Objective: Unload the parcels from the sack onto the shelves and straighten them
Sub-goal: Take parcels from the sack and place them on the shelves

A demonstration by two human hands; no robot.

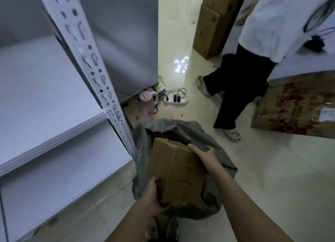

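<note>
Two hands hold one brown box [176,171] above the open mouth of the grey sack [215,191], which sits slumped on the floor just beside the white shelves [54,118]. The left hand [154,198] grips the near bottom corner, fingers curled under it and thumb against the side. The right hand [203,155] lies along the far right edge, fingers wrapped over the top corner. The box is tilted, its marked face turned up, and its lower end hangs within the sack's rim; I cannot tell whether it touches the cloth. Deeper in the sack something dark shows, perhaps another parcel, but it is too dim to say.

To my eye this is the lifting-out step: the box is caught at both ends and partly out of the sack, not yet shelved. The next move, I judge, calls for raising it free of the rim, swinging it left past the perforated post [101,78], and setting it flat on a shelf board, then squaring it to the front edge. The post stands close to the sack, so the box would need to pass in front of it.

A second person [253,69] in a white top and dark trousers stands to the right, well apart, near a power strip [175,101] and a pink kettle [147,103] on the floor.
</note>
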